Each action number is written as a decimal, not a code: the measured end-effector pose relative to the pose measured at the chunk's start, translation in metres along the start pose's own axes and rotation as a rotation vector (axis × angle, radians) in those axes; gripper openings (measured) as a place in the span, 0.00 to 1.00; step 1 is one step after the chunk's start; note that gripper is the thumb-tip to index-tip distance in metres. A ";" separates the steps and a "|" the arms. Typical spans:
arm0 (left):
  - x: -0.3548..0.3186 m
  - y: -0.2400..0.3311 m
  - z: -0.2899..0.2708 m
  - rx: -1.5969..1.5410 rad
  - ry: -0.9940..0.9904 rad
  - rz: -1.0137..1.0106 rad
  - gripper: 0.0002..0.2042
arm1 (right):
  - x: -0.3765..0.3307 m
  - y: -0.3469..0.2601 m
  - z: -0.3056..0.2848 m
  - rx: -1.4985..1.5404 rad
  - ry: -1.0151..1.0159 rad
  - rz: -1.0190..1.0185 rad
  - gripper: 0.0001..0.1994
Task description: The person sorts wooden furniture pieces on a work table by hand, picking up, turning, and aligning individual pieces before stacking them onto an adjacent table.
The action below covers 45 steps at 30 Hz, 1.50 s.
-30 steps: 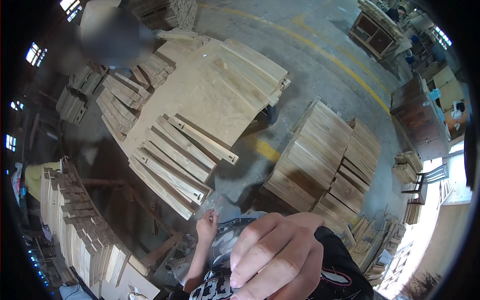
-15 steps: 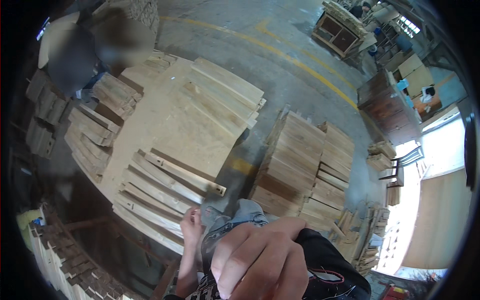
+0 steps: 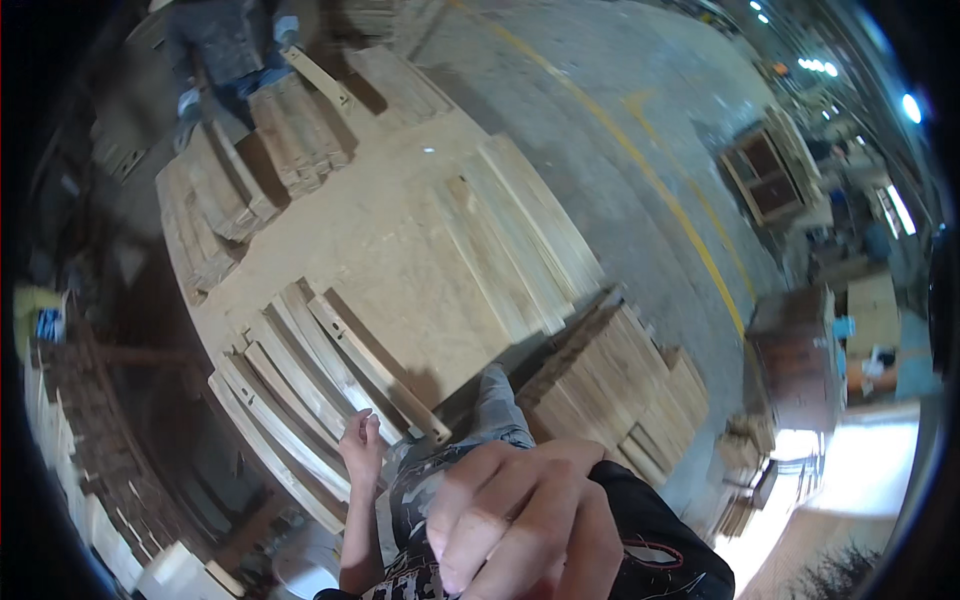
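My left hand (image 3: 362, 448) is beside the near ends of several curved wooden slats (image 3: 300, 350), its fingers half curled with a gap between them. Nothing shows in it, and I cannot tell whether it touches the wood. One straighter wooden piece with holes near its ends (image 3: 385, 375) lies right of the curved slats. Large in front of my chest, my right hand (image 3: 525, 520) is closed, fingers folded inward. Its palm is hidden, so anything inside cannot be made out.
The slats lie on a broad, dusty board-topped table (image 3: 350, 225). Flat boards (image 3: 515, 240) line its right side. Across it, a gloved co-worker (image 3: 225, 50) holds a wooden piece (image 3: 318, 78) near stacked pieces (image 3: 295, 135). A tall wood stack (image 3: 610, 390) stands right of my legs.
My view has turned, bringing the co-worker's gloved hands and held piece into sight. My left hand appears slightly farther left along the slats; my right hand stays closed in front of me.
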<state>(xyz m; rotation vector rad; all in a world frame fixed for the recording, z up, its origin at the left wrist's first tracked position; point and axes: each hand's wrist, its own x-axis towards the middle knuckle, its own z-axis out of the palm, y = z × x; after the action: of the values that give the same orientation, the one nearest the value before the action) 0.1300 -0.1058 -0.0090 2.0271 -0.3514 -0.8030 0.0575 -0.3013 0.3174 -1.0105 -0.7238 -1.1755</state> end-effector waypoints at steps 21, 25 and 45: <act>-0.039 0.045 0.128 0.129 0.488 -0.287 0.15 | -0.115 -0.073 -0.439 -1.216 0.377 0.908 0.19; -0.038 0.007 0.127 0.185 0.472 -0.329 0.16 | -0.178 -0.111 -0.468 -1.638 0.058 1.278 0.36; 0.034 0.076 0.200 0.121 0.155 -0.141 0.16 | -0.215 -0.073 -0.405 -1.937 -0.176 1.551 0.55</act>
<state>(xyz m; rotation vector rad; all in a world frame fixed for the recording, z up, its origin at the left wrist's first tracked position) 0.0279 -0.2945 -0.0367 2.2315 -0.1735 -0.7180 -0.0860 -0.5917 -0.0149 -2.4196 1.4207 0.0427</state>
